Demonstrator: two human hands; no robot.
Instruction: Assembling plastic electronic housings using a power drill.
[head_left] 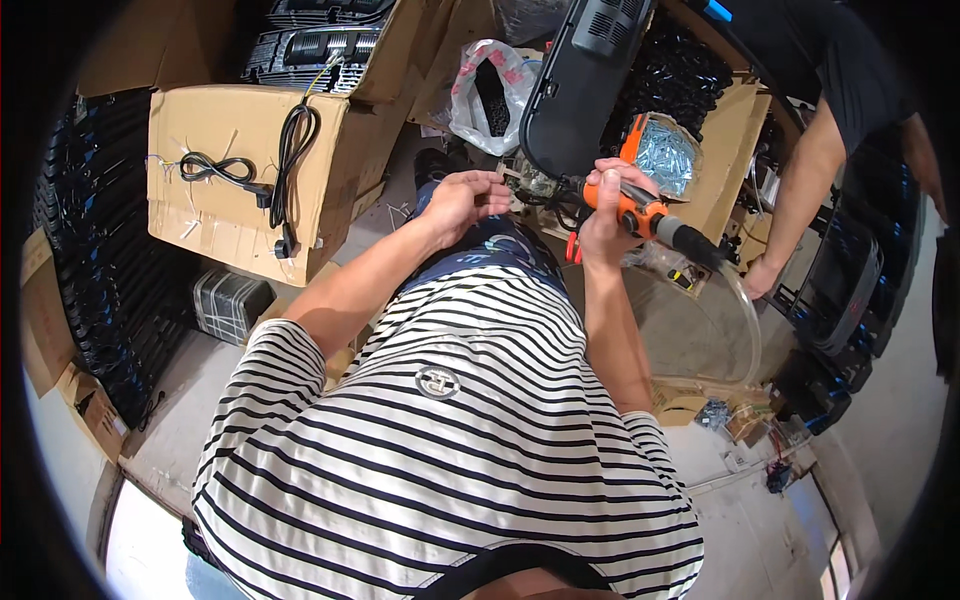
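My right hand (pixel 615 215) is wrapped round an orange and black power screwdriver (pixel 645 217). A clear hose (pixel 748 310) runs from its rear end, and its front points left, toward my lap. Over my lap is my left hand (pixel 468 207), palm inward, fingers stretched toward small parts I cannot make out; I see nothing held in it. Just beyond the hands a long black casing (pixel 572 95) stands tilted, its lower end close to the screwdriver's front. Red-handled pliers or a similar tool (pixel 573 247) lie below the screwdriver.
A cardboard box (pixel 240 120) at left holds finned metal housings (pixel 330 46), with black power cables (pixel 290 165) hanging outside. A plastic bag (pixel 490 95) and a container of screws (pixel 662 155) stand ahead. Another person's arm (pixel 805 185) reaches in at right. Black casings (pixel 100 280) are stacked far left.
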